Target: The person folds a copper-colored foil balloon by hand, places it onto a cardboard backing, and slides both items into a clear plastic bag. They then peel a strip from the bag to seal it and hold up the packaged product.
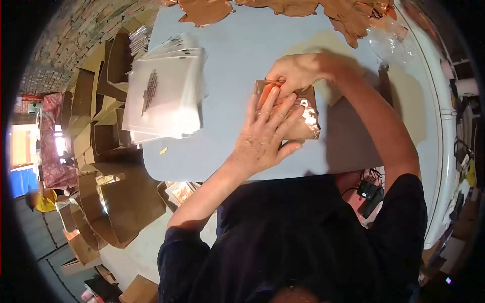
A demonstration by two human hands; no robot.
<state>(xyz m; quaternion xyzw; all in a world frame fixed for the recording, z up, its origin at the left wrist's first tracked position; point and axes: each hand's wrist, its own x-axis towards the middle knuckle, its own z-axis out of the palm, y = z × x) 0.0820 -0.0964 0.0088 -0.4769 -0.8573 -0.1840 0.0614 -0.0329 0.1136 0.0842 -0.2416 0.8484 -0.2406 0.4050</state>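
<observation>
A shiny copper-orange packet [306, 121], which looks wrapped in clear film, lies on the pale blue table [227, 60] in front of me. My left hand [266, 132] rests flat across it, fingers spread. At the packet's far edge, my right hand [299, 71] is closed, with its bent fingers gripping the edge near my left fingertips. What exactly is between those fingers is partly hidden. To the left is a fanned stack of clear plastic bags [166, 96] with dark printing.
Copper-coloured foil-like pieces [207, 11] line the table's far edge. Crumpled clear plastic [391, 43] lies at the far right. Open cardboard boxes [124, 199] stand to the left. Below the table's front edge is a black adapter [370, 191] with cables. A small yellow scrap [163, 150] lies near the bags.
</observation>
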